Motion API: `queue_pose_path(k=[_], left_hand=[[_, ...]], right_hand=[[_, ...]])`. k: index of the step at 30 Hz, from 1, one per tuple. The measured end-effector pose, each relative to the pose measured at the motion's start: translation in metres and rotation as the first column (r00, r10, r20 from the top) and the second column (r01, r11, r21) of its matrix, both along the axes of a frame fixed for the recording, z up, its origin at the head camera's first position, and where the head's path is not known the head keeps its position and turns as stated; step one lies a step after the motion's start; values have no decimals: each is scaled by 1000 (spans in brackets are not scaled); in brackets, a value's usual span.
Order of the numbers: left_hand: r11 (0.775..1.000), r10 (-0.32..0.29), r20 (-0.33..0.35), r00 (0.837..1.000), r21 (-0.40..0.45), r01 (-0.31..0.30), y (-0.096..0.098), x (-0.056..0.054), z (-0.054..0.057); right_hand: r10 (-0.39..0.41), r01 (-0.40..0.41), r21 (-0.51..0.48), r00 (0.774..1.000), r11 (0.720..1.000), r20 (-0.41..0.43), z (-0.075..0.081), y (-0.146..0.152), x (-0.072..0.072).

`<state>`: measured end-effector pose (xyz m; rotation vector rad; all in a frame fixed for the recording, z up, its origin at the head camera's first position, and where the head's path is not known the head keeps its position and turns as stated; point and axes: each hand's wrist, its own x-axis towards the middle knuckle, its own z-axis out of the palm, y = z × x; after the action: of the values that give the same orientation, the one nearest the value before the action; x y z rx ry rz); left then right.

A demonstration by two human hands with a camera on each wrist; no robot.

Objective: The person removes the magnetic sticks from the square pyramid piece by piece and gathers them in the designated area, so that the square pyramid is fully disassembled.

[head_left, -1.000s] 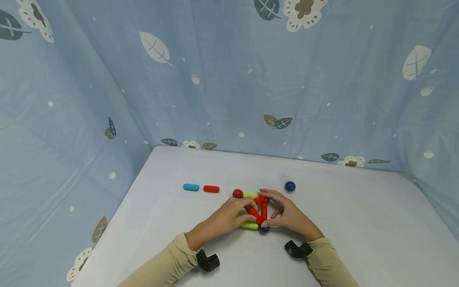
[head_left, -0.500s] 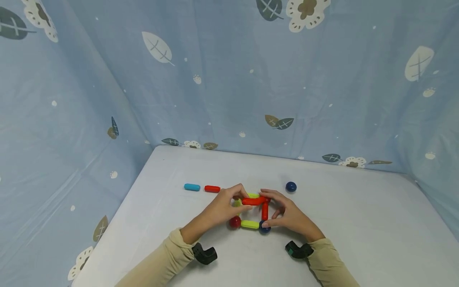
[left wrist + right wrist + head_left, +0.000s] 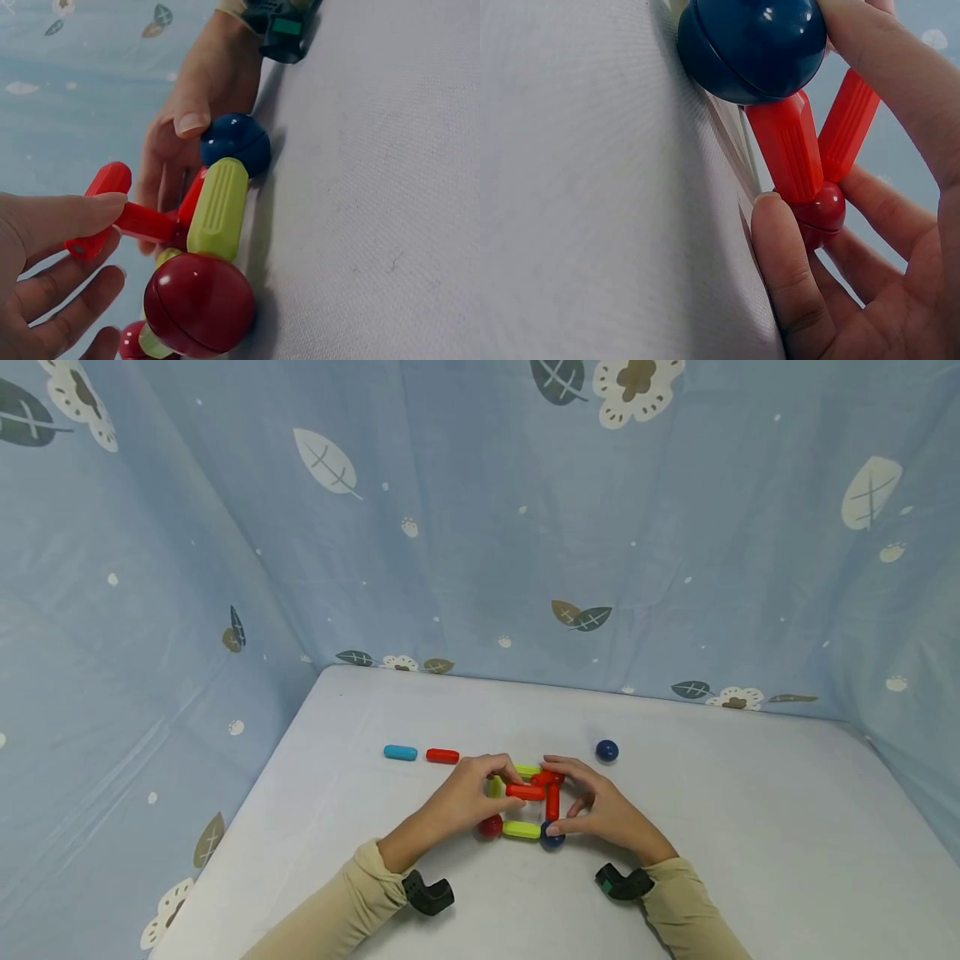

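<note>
My left hand (image 3: 467,795) pinches a red magnetic rod (image 3: 525,792) between thumb and fingers, above a four-sided frame of rods and balls. Yellow-green rods (image 3: 217,210) form several of the frame's sides; a red rod (image 3: 786,146) forms the right one. At the near left corner is a red ball (image 3: 199,304). With the thumb on the near right blue ball (image 3: 754,45) and fingers around the far right red ball (image 3: 826,210), my right hand (image 3: 603,806) grips the frame. Another red rod (image 3: 146,223) slants up from that far ball. Whether the pinched rod touches it, I cannot tell.
On the white tabletop (image 3: 750,827), a light blue rod (image 3: 401,752) and a red rod (image 3: 442,756) lie at the back left. A loose dark blue ball (image 3: 607,750) is behind my right hand. Patterned blue cloth (image 3: 465,527) hangs around the table.
My left hand has moved left, taking the pinched red rod from beside the near right blue ball; the rod has turned from slanted to nearly crosswise. My right hand has kept its place.
</note>
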<state>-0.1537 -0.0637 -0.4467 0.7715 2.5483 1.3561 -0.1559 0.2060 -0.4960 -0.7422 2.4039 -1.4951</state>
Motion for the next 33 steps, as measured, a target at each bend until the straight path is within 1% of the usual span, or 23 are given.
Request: queue_pose_path(k=[3,9,12,15,19,23,26,29,33], left_hand=[[1000,-7,-10,1000,-3,6,0,1,-1],[1000,-15,-26,1000,6,16,0,3,2],[1000,6,-28,1000,11,-6,-5,2,4],[999,42,-47,998,0,-42,-14,-1,6],[993,117,-72,991,-19,-118,-40,-6,8],[982,187,-50,981,-23,-189,-75,-10,5],[975,216,-47,975,-43,-218,-102,-13,1],[966,244,-57,968,-68,-247,-129,-13,-2],[961,254,-41,966,-104,-257,-161,-16,-2]], right_hand=[[-3,3,3,1000,1000,1,0,0,0],[4,-4,-3,1000,1000,5,1,-1,1],[-3,3,2,1000,1000,13,0,-1,1],[-13,13,9,1000,1000,25,0,0,2],[-17,16,12,999,1000,31,1,0,1],[-14,14,7,1000,1000,26,1,0,1],[-10,10,6,1000,1000,21,0,0,1],[-6,6,1,1000,1000,19,-1,0,1],[-8,8,-2,1000,1000,14,0,0,1]])
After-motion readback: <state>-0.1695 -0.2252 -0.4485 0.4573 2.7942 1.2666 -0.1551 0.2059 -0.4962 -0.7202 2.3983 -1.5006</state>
